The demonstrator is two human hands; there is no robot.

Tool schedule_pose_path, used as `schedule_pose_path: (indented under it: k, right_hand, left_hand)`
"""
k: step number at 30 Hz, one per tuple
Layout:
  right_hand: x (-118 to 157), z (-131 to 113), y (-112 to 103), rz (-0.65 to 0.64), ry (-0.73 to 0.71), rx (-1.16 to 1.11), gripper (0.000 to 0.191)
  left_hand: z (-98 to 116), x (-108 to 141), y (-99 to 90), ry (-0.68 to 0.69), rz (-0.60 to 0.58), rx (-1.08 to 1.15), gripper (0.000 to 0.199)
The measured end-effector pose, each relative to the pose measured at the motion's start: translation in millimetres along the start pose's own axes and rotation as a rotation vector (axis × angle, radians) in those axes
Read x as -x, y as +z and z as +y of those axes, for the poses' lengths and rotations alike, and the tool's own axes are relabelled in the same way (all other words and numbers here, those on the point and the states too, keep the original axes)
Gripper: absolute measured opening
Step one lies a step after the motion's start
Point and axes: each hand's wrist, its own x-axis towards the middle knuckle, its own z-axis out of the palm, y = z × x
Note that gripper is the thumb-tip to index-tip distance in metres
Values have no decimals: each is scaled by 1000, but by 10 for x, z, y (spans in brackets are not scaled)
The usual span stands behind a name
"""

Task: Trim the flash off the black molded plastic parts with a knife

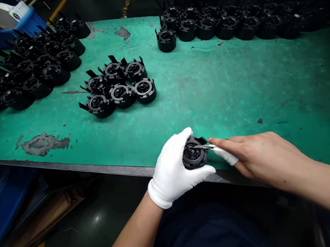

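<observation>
Black round housing (198, 158): held over the near edge of the surface (209, 90), ringed face upward; cannot tell whether it touches the surface. Left grip (173, 164), in a white glove, closed around its left side, thumb extended along the near side. Right grip (254, 152), bare but for a white covering on the thumb (226, 157), pinches a slender metal tool (206, 146); tool tip over the housing's face, contact not resolvable, tool type unclear.

Outward: six similar black housings (121, 94) in two rows of three, beyond and left of the grips. Larger cluster of housings (68, 60) at far left, a blue bin (25, 26) behind it. Long group of housings (207, 28) along the far right edge, its right end lost in shadow. Surface green, with a dark worn patch (43, 144) near left.
</observation>
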Motion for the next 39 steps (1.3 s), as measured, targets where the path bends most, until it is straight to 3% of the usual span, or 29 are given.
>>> schedule_pose_path:
  k: [6,13,17,20,24,27,30,33,36,39]
  right_hand:
    - [182,-56,55,-108,16,-130,64]
    - [261,-229,156,-61,139,-185,61]
    - [284,-354,197,-124,175,-224,62]
    - [311,-366,172,-149,168,-378,60]
    - [278,-478,229,33,230,-782,49]
    - [135,-588,342,226,330,-980,39]
    - [-6,-480,356,363,360,-935,34]
    - [34,-179,250,375,248,-775,41]
    - [203,60,160,264,131,-554,49]
    - [295,144,149,140,105,-356,50]
  left_hand:
    - [-16,14,26,-4,26,-4,92]
    - [21,38,90,-13,91,-14,90]
    - [55,53,120,-47,132,-17,91]
    - [74,54,146,-84,146,1,93]
    - [201,162,231,-211,221,47,92]
    - [425,408,319,-297,191,44,85]
    - [642,684,350,-337,83,-17,86]
    - [680,741,272,-345,47,-2,93]
    - [523,504,178,-291,98,50,104]
    - [333,194,184,-186,44,78,113]
